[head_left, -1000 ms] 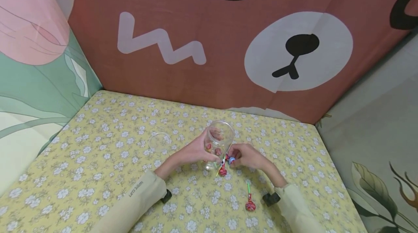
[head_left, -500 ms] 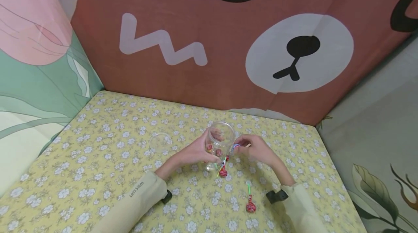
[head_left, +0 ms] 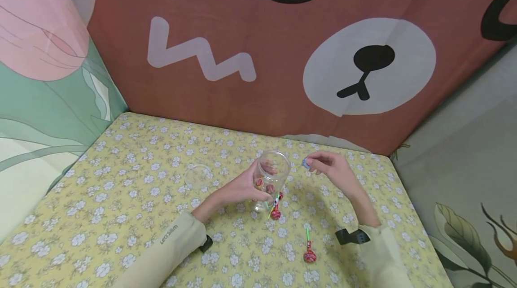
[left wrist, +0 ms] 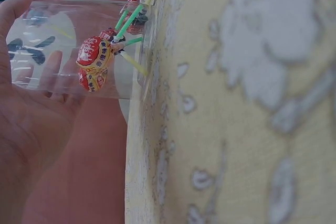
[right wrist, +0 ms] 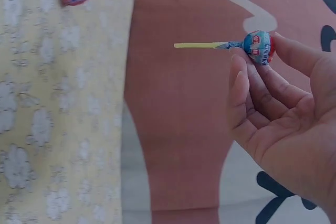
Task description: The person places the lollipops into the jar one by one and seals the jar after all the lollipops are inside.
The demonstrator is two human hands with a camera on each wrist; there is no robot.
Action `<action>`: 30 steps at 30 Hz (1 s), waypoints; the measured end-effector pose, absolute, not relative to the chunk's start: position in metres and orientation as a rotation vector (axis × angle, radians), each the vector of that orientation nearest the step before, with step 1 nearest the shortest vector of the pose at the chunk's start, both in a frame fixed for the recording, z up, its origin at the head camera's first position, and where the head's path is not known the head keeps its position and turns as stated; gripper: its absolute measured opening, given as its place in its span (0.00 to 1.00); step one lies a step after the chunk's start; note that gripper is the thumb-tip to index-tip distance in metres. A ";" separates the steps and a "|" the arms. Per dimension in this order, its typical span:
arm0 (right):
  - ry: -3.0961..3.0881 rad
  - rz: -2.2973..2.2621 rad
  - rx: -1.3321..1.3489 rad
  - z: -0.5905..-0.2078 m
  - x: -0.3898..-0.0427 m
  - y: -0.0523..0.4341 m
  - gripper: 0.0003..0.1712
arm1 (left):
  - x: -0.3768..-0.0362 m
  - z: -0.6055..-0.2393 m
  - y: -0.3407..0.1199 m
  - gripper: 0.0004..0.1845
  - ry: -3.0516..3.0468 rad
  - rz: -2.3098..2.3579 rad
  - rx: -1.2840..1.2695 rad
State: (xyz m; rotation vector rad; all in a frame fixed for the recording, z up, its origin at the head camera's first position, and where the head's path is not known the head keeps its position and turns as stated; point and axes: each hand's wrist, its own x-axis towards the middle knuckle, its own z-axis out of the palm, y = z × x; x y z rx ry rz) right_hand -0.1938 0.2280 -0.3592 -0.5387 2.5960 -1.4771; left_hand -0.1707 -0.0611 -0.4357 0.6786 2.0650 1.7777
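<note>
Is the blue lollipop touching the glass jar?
Apart. The head view shows the blue lollipop, pinched in the right hand, with tablecloth visible between it and the glass jar, which the left hand holds.

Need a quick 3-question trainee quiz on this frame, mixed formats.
1. True or false: the left hand holds the clear jar upright on the table.
2. The right hand pinches which thing? A) blue lollipop B) jar lid C) green straw
3. Fill in: the lollipop lying alone nearest the right sleeve has a ____ wrapper.

Key: 1 true. 2 A. 3 red.
</note>
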 end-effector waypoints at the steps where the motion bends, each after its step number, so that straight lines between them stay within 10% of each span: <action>1: 2.597 -1.492 -0.539 -0.357 -0.193 0.228 0.17 | -0.171 -0.436 -0.061 0.47 2.062 1.780 0.681; 30: 2.518 -1.988 -0.801 -0.289 -0.184 0.219 0.11 | -0.172 -0.440 -0.061 0.49 2.074 1.774 0.675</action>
